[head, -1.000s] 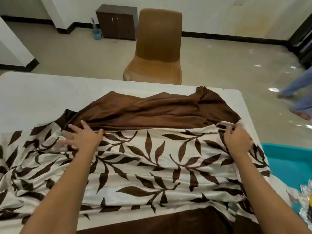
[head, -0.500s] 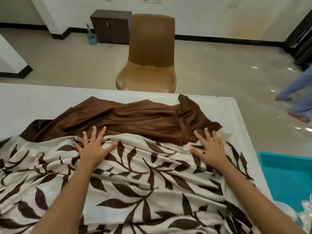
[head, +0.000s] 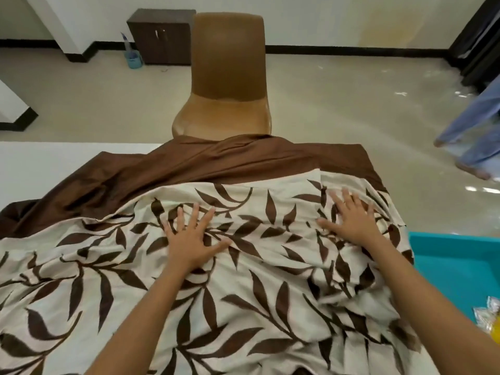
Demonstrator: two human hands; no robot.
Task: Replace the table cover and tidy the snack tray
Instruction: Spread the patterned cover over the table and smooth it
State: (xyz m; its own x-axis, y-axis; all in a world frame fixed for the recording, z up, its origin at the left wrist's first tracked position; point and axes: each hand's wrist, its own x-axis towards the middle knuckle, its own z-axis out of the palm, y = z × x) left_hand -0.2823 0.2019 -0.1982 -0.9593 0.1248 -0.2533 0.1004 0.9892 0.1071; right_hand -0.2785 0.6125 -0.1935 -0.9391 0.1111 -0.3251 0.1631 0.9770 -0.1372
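"As the left hand and right hand lie palm-down, fingers straight and spread, gripping nothing, where is the table cover?" asks the picture desk.

"Under both palms, spread over the right end of the white table, leaf print uppermost, its plain brown border bunched along the far edge by the brown chair. Bare tabletop shows at far left. The teal snack tray sits just beside the table's right end, a few packets in its near corner," the photographer replies.

"What could go wrong?"

"In my judgement, flat palms move cloth by friction alone. Pushed too hard toward the far edge, the glossy border could slide off and drag the rest after it; or the creases near the wrists could be shoved into a ridge rather than pressed out. A sideways pull toward the tray might leave the cover skew and the left of the table uncovered."

"Any brand, label or lettering?"

"None legible. The packets are too small and blurred to read, the cover carries only leaves, the tray's wall looks plain, and the dark cabinet by the wall shows no writing"
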